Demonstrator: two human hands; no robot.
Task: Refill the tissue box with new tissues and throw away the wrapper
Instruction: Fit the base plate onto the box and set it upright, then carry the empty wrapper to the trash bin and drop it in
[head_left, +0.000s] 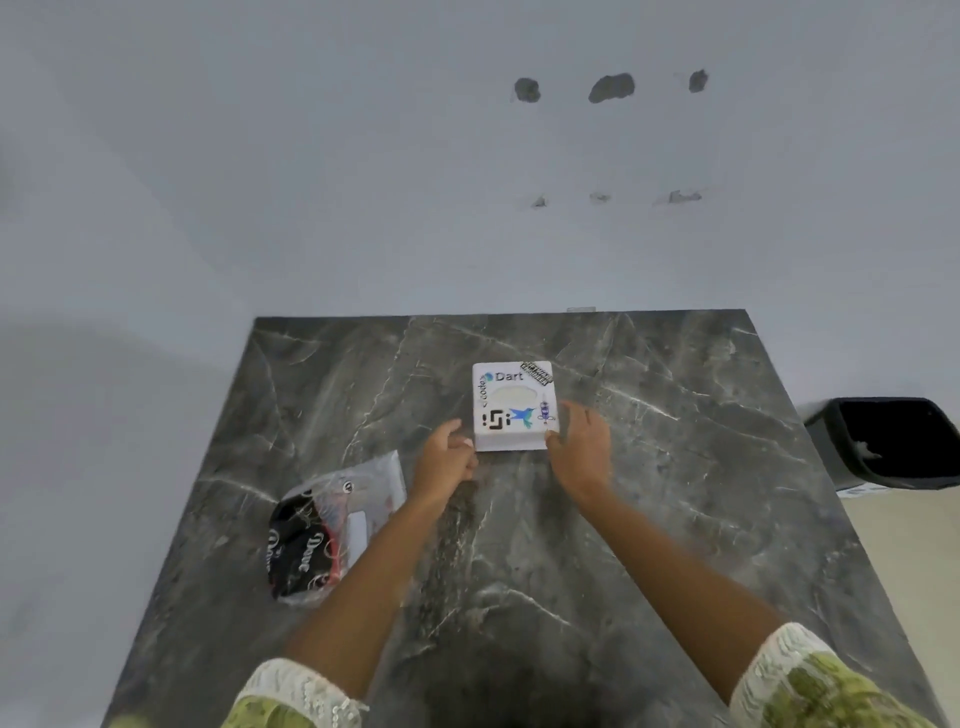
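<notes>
A white square tissue box (514, 405) with stickers on its lid stands upright on the dark marble table (649, 467). An oval slot in the lid shows white tissue. My left hand (447, 460) touches the box's near-left corner with curled fingers. My right hand (582, 447) rests against its right side, thumb at the near-right corner and fingers spread. A clear plastic wrapper (332, 530) with black and red print lies crumpled on the table, left of my left forearm.
A black bin (888, 441) stands on the floor beyond the table's right edge. A pale wall with patched holes rises behind the table. Bare marble lies in front of and to the right of the box.
</notes>
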